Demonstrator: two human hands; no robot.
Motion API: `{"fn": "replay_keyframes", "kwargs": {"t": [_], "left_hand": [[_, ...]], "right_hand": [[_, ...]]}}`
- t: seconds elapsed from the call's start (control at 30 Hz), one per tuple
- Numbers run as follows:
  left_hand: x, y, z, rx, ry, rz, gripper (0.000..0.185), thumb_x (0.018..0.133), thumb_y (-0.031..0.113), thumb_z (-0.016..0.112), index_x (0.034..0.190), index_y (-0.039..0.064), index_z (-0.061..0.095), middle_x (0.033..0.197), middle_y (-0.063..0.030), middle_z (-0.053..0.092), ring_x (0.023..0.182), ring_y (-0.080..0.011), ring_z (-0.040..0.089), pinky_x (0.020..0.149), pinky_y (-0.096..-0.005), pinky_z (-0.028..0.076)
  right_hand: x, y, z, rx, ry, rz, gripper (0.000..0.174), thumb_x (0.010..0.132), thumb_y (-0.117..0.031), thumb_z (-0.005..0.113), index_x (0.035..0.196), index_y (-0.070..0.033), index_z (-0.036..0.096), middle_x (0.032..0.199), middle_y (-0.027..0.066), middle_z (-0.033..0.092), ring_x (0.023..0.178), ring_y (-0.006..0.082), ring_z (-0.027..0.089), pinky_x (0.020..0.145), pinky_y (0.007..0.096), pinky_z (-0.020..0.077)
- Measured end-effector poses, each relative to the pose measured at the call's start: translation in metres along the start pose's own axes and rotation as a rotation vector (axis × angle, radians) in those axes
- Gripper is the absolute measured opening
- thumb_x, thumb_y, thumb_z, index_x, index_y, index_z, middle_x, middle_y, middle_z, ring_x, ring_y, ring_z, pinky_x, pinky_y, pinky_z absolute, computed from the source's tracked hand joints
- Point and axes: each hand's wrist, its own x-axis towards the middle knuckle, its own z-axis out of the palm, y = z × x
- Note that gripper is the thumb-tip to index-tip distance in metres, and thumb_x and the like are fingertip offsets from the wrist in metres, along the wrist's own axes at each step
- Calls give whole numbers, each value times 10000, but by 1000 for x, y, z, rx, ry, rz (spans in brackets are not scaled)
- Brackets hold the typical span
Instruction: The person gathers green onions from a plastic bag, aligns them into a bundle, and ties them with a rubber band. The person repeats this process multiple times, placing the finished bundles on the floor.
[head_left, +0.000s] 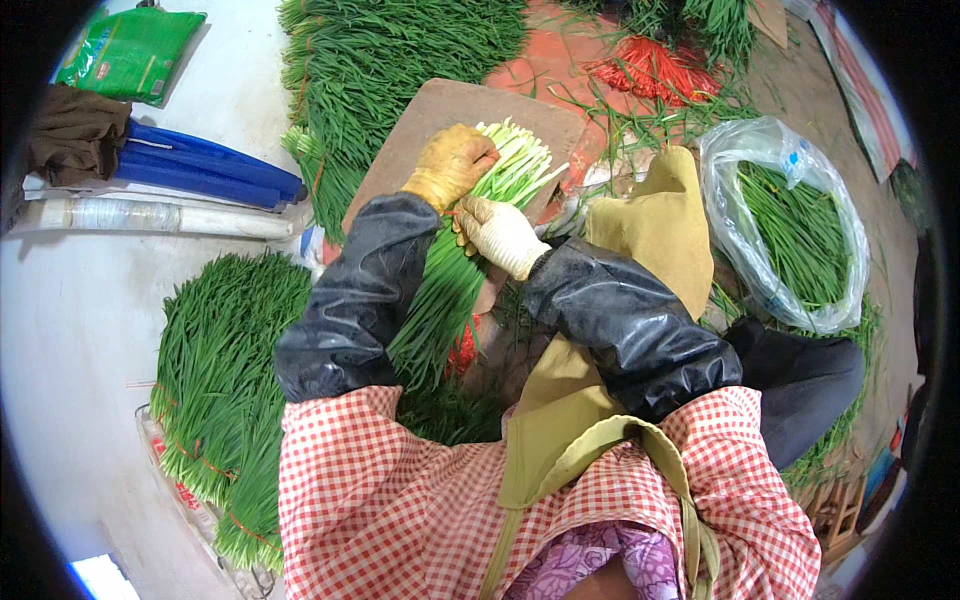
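A bundle of garlic chives (442, 289) lies across a brown board (409, 127), its pale cut ends pointing up and to the right. My left hand (452, 161), in a yellow glove, is closed against the bundle near those ends. Just below it, my right hand (499, 234) in a whitish glove has its fingers bent over the stems. A bit of red tie (451, 213) shows at the right fingertips; most of it is hidden by the hands. Black sleeve covers come up to both wrists.
Tied chive bundles are stacked beyond the board (405, 37) and at lower left (225, 375). Red ties (660, 69) lie in a heap at upper right. To the right stand a tan cloth flap (656, 232) and a clear plastic bag (855, 247) of chives. A green packet (131, 56) lies upper left.
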Motion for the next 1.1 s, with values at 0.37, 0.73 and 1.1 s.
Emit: {"fn": "replay_keyframes", "kwargs": {"t": [0.37,0.73,1.1], "left_hand": [[53,-112,-113,-779,284,-302,285,956,324,606,1053,92,741,1091,-64,724,1056,-213,662,914,-347,514],[-108,-45,60,-1386,121,-494,526,813,-131,457,1304,35,544,1372,-127,554,1291,-233,507,1085,-360,420],[-86,-23,56,-347,81,-984,316,847,82,563,1161,92,601,1093,-204,690,1014,-431,652,883,-483,504]], "right_hand": [[-11,27,3,405,36,43,187,1053,-164,482,1054,-1,574,906,40,621,778,137,649,705,256,538],[-12,25,9,209,83,-45,184,1043,-160,513,1084,-6,605,816,45,647,754,159,660,680,288,527],[0,6,7,-526,110,-374,220,1001,-198,532,1016,-1,630,796,88,663,699,197,661,636,320,532]]}}
